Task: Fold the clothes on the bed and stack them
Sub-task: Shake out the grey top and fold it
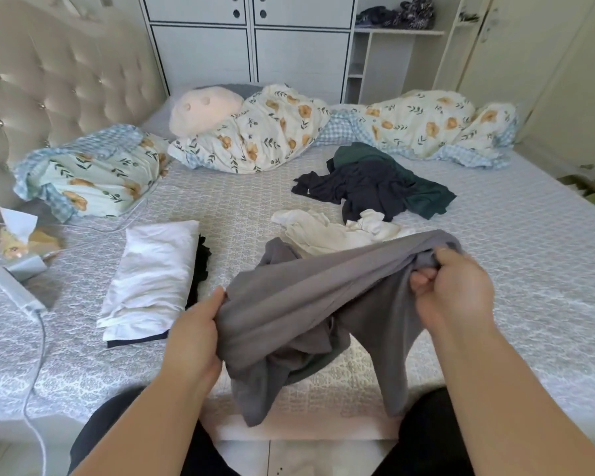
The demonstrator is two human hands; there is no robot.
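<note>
Left hand (194, 329): I pinch the grey garment's (299, 304) edge.
Right hand (452, 286): fingers bunch its other end.
Hidden: garment's shape unclear.

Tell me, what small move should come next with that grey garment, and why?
Probably lower the grey garment and spread it flat on the bed. Left hand and right hand hold it bunched in the air, so it cannot be folded yet.

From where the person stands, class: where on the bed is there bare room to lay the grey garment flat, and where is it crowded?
Bare mattress lies between the folded white stack and the white clothes; another bare patch is right of the right hand. Crowded: the dark heap behind, the cables at left.
</note>
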